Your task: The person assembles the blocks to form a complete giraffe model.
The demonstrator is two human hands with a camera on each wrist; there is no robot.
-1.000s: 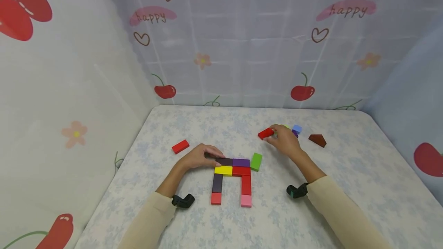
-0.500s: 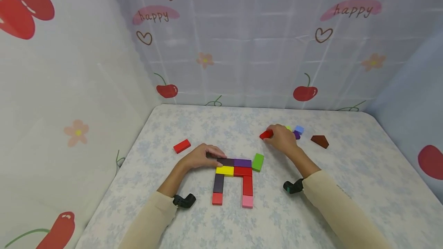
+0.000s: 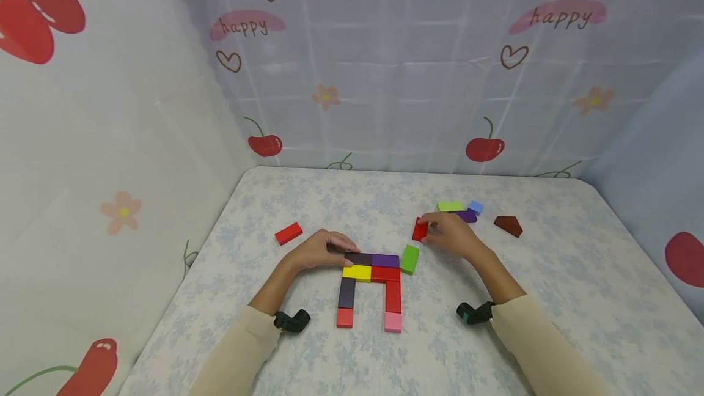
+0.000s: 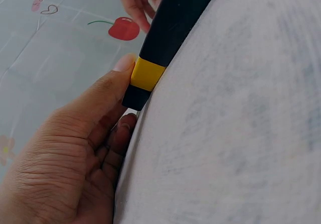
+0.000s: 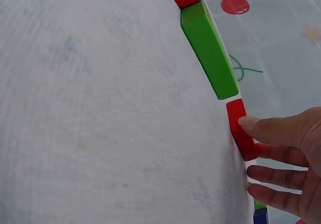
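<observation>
My left hand (image 3: 316, 249) holds the left end of the dark block (image 3: 360, 258), its thumb by the yellow block (image 3: 356, 272) and a finger along the back edge. These blocks join a purple block (image 3: 385, 260) and a red block (image 3: 385, 274) in a flat row with two legs: a dark block (image 3: 346, 292) ending in a small red one, and a red block (image 3: 393, 296) ending in a pink one. My right hand (image 3: 453, 235) pinches another red block (image 3: 420, 229), just behind the green block (image 3: 409, 260). In the right wrist view, a narrow gap separates this red block (image 5: 241, 128) from the green block (image 5: 209, 53).
One loose red block (image 3: 288, 233) lies at the left. Behind my right hand are a yellow-green block (image 3: 450, 206), a purple block (image 3: 466, 216) and a light blue block (image 3: 475, 207). A brown angular block (image 3: 508, 225) sits farther right. Printed curtains surround the table (image 3: 308, 359).
My right hand has drawn its red block nearer and turned it lengthwise, close to the green block. The yellow-green and purple blocks behind show more. My left hand stays in place.
</observation>
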